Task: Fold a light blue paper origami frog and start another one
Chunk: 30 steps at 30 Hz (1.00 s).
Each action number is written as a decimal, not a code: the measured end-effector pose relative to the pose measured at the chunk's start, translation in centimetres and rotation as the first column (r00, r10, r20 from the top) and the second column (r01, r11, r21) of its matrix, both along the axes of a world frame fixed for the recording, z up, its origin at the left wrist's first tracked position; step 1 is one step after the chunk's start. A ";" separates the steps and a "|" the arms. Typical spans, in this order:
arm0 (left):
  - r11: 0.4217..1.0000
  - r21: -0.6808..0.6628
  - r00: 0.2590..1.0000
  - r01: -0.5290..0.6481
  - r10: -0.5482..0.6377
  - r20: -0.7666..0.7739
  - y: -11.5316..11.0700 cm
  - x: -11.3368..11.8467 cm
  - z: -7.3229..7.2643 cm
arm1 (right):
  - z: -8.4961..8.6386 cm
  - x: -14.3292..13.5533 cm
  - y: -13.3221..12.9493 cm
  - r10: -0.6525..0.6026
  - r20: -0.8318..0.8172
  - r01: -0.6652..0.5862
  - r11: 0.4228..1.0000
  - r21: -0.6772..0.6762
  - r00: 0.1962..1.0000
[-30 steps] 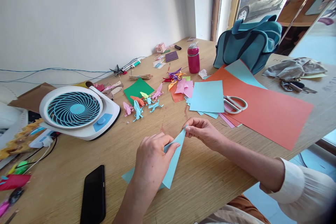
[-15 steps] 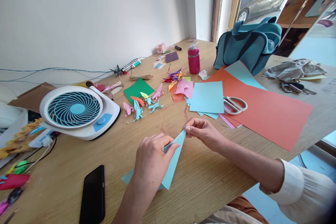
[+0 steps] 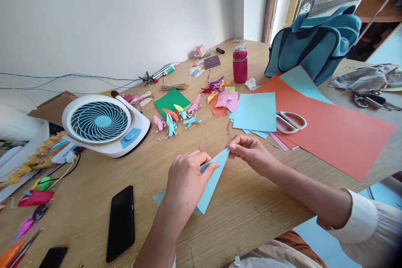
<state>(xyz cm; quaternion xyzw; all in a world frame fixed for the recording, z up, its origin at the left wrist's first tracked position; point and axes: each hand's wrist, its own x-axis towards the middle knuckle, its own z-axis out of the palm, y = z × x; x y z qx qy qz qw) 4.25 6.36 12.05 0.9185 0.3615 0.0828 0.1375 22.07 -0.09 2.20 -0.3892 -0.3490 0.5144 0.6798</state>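
Both hands hold one light blue sheet of paper [image 3: 211, 189], folded into a long pointed shape above the near part of the table. My left hand [image 3: 187, 182] grips its middle between thumb and fingers and hides much of it. At the far upper tip, my right hand [image 3: 249, 154] pinches the paper between thumb and fingertips. Beyond the hands lie a stack of light blue square sheets [image 3: 254, 112] and a pair of scissors [image 3: 292, 123] with pale handles. Small folded paper figures [image 3: 171, 125] in several colours stand to the left, by a green sheet [image 3: 169, 101].
A white fan [image 3: 99, 121] stands on the left, with a black phone [image 3: 120, 222] nearer me. Behind the papers are a magenta flask [image 3: 240, 66] and a teal bag [image 3: 309, 48]. Large orange sheets [image 3: 333, 134] cover the right side. Keys [image 3: 373, 100] lie by a grey cloth [image 3: 367, 77].
The camera view has turned slightly left and down, so everything sits shifted, and a second phone shows at lower left. Both hands keep the same hold on the blue paper.
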 end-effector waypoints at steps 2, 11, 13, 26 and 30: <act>1.000 0.000 1.000 -0.004 0.004 0.005 0.0 -0.1 0.0 | -0.1 0.0 0.0 0.006 -0.001 -0.006 1.000 0.010 1.000; 1.000 0.027 1.000 -0.007 0.007 -0.018 0.1 -0.2 0.2 | -0.7 0.0 0.2 0.013 0.030 -0.014 0.999 0.033 0.999; 1.000 0.027 1.000 -0.009 0.010 -0.019 0.1 -0.2 0.2 | -0.8 0.0 0.2 0.018 0.024 -0.019 0.999 0.039 1.000; 0.999 -0.018 0.999 -0.028 0.028 -0.017 0.3 -0.1 0.6 | -0.8 0.0 0.2 0.022 0.044 -0.022 1.000 -0.002 0.999; 0.999 -0.041 0.999 -0.031 0.030 -0.028 0.5 -0.2 0.6 | -0.8 -0.2 0.2 0.019 0.046 -0.018 0.999 -0.026 0.999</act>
